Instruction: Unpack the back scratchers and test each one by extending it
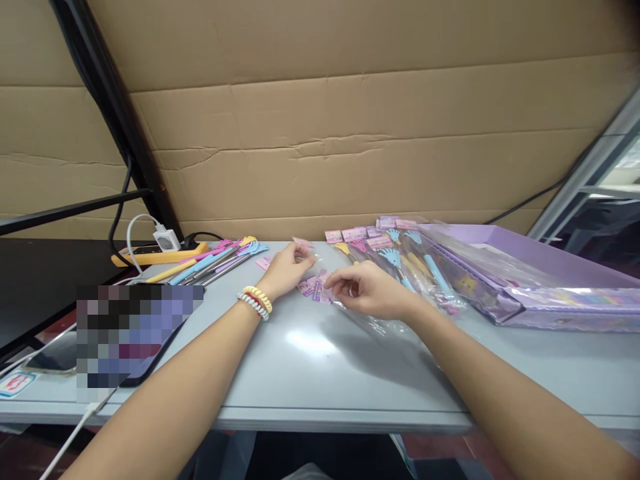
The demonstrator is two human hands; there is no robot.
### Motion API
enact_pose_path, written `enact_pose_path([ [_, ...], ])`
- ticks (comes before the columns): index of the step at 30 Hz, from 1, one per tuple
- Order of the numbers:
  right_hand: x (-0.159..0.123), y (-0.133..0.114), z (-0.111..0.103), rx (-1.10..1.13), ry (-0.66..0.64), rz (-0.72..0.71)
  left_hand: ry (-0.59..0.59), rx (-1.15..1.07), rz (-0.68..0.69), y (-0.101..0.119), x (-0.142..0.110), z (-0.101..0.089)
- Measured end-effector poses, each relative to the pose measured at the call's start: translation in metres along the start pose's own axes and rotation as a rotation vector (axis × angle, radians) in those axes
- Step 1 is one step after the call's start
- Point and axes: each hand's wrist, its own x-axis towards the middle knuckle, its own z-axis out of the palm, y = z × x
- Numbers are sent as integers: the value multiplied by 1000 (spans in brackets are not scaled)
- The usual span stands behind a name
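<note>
My left hand (pixel 287 272) is closed in a pinch at a clear plastic bag (pixel 314 259) with a pink card top. Small purple and pink printed cards (pixel 315 288) lie on the table between my hands. My right hand (pixel 367 288) hovers just right of these cards with its fingers curled inward; what they hold, if anything, is hidden. Beneath it spreads clear plastic wrapping (pixel 377 325). To the right lie several bagged back scratchers (pixel 393 259) with hand-shaped heads and pink header cards. Loose back scratchers (pixel 220 261) in pink, blue and yellow are piled left of my left hand.
A purple open box (pixel 525 313) with plastic in it stands at the right. A yellow power strip (pixel 155 253) with a white plug sits at the back left. Nearer are a blurred-out tablet-like device (pixel 150 333), a phone (pixel 55 353) and a white cable. Cardboard (pixel 350 133) walls the back.
</note>
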Motion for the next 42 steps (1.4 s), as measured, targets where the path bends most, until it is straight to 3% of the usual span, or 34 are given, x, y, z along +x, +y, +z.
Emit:
enact_pose_path([
  [3,0,-3,1,30,-9,-6,11,-202,-42,4,0,-1],
  [5,1,-2,0,22,68,7,-26,-367,-58,9,-2,-2],
  [10,5,9,-7,-313,500,-6,-366,-536,-80,19,-12,-3],
  [12,5,13,-10,-369,550,31,-463,-532,-82,21,-15,-1],
  [17,2,17,-13,-292,362,56,-539,-551,-95,24,-19,2],
  [22,1,19,-11,-271,391,82,-496,-494,-82,28,-19,-1],
  [25,1,20,-10,-248,347,86,-470,-460,-69,31,-20,-1],
  [34,0,18,-7,-214,335,88,-510,-448,-49,30,-20,2],
  [42,2,19,-9,-223,316,-110,-451,-352,-3,29,-19,3],
])
